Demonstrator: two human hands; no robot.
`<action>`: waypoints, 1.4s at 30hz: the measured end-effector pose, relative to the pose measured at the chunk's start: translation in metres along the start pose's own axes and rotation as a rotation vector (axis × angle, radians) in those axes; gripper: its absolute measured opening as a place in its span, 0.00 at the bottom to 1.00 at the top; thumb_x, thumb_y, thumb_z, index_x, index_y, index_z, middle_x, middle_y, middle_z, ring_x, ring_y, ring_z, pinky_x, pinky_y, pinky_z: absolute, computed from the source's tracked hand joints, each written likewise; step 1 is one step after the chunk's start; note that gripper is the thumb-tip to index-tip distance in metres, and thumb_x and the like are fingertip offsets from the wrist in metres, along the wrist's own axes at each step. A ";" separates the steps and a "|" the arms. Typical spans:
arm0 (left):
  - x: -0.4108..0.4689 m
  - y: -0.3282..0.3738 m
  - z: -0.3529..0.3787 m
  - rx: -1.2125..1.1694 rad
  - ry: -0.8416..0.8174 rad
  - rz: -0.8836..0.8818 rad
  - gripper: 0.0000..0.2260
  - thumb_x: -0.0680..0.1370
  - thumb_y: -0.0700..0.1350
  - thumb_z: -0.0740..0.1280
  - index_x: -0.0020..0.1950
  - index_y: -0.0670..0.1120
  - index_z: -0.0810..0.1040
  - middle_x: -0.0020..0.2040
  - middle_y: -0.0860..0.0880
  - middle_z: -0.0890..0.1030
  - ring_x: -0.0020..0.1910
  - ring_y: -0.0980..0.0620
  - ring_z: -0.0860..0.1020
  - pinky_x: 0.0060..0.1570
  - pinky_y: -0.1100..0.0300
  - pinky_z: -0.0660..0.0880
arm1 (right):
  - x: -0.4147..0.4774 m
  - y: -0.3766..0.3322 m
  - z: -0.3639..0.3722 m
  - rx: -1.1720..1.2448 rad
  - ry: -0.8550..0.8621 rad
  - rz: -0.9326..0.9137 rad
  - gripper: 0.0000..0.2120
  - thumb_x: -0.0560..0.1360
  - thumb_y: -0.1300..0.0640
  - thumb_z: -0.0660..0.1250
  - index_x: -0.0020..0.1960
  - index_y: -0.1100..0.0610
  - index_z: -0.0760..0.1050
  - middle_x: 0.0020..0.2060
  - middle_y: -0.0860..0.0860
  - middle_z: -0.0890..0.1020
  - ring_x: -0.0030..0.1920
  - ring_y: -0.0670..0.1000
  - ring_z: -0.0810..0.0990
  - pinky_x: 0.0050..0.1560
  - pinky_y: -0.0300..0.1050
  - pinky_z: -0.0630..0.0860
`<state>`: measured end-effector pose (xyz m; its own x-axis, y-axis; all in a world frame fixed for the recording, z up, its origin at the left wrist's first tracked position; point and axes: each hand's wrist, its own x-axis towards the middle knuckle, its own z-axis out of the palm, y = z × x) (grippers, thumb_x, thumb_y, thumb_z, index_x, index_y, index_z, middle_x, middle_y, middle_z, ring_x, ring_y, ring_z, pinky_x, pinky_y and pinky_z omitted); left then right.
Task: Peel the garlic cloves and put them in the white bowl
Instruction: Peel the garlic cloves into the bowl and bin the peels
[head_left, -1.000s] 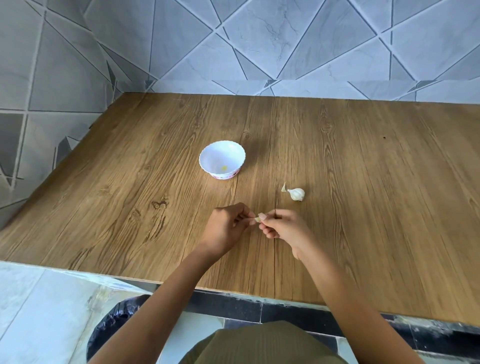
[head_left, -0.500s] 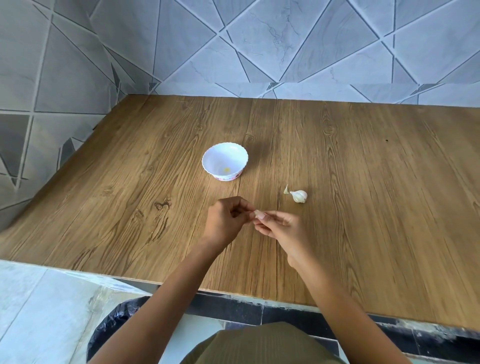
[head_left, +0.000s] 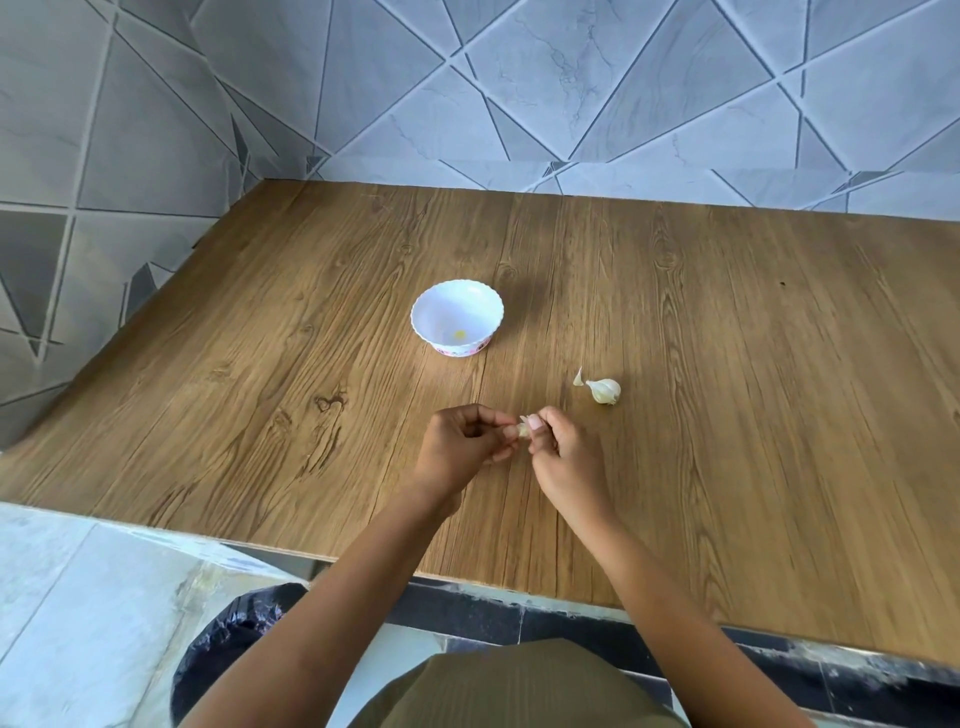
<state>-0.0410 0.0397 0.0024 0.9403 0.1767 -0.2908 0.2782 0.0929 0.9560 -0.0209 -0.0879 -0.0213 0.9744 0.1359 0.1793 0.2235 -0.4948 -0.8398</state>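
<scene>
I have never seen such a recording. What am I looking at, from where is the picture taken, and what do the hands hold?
No machine here: a person wears a camera on the head, so you look down along their arms. The left hand and right hand together pinch one small garlic clove above a wooden table. On the table stands a white bowl with a small yellow bit inside; nearer, to its right, lie another garlic piece and a scrap of skin.

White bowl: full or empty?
Nearly empty: white bowl stands upright, holding only one small yellowish bit at its bottom; cannot tell whether that is a clove.
</scene>
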 end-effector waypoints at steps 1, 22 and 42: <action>0.000 -0.001 0.000 0.013 0.005 0.014 0.05 0.72 0.32 0.70 0.47 0.34 0.79 0.36 0.44 0.81 0.30 0.59 0.79 0.32 0.70 0.74 | 0.001 0.000 0.000 -0.012 -0.011 0.006 0.12 0.78 0.66 0.59 0.36 0.58 0.67 0.31 0.62 0.78 0.33 0.61 0.76 0.35 0.52 0.71; 0.003 0.003 -0.014 0.116 0.060 0.024 0.03 0.73 0.32 0.69 0.46 0.36 0.80 0.41 0.40 0.83 0.37 0.54 0.81 0.37 0.66 0.78 | -0.001 0.010 -0.006 -0.027 -0.043 0.051 0.04 0.72 0.60 0.71 0.39 0.58 0.81 0.36 0.48 0.84 0.34 0.46 0.80 0.37 0.43 0.78; 0.001 0.014 -0.019 0.680 -0.010 0.347 0.05 0.70 0.37 0.74 0.45 0.41 0.84 0.40 0.48 0.84 0.39 0.53 0.82 0.46 0.62 0.79 | 0.003 0.001 -0.015 -0.026 -0.147 -0.149 0.05 0.71 0.60 0.72 0.46 0.57 0.84 0.34 0.47 0.84 0.29 0.48 0.78 0.29 0.42 0.74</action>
<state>-0.0397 0.0595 0.0147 0.9967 0.0763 0.0275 0.0230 -0.5910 0.8063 -0.0178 -0.1005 -0.0141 0.9168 0.3319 0.2222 0.3672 -0.4813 -0.7959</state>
